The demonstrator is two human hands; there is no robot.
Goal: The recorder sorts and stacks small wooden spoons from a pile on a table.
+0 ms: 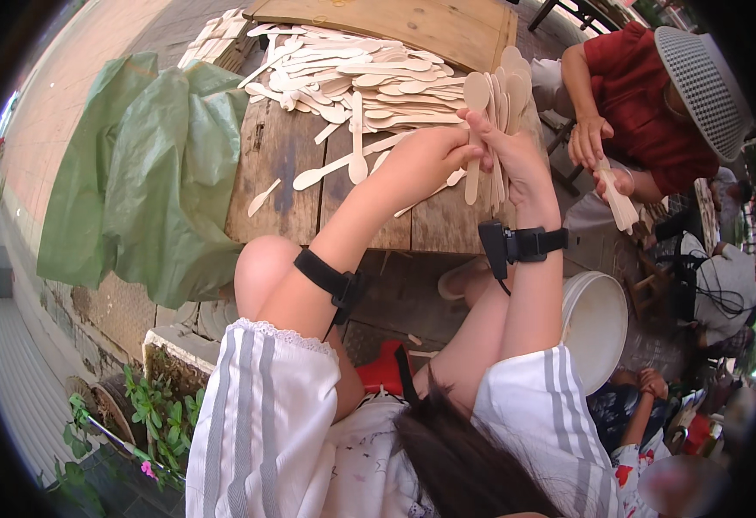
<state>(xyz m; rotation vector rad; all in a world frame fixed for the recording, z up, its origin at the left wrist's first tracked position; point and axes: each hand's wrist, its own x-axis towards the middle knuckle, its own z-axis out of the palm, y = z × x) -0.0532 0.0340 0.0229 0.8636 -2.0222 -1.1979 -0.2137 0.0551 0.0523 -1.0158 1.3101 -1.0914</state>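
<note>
Flat pale wooden spoons lie in a large heap [343, 73] on a worn wooden table [270, 164]. At the heap's right end, my right hand [520, 160] is closed round a bundle of wooden spoons [512, 86], bowls pointing away from me. One wooden spoon [475, 89] stands out on the bundle's left side. My left hand [438, 164] meets the right one there, its fingers pinched at that spoon's handle. Its fingertips are partly hidden. Below my left forearm, a few loose spoons [309, 180] are scattered on the boards.
Green plastic sheeting [136, 173] drapes over the table's left side. A wooden board [412, 30] lies behind the heap. At the right, a person in a red top [628, 104] holds a few wooden pieces [617, 198]. A white bucket [594, 332] stands beside my right arm.
</note>
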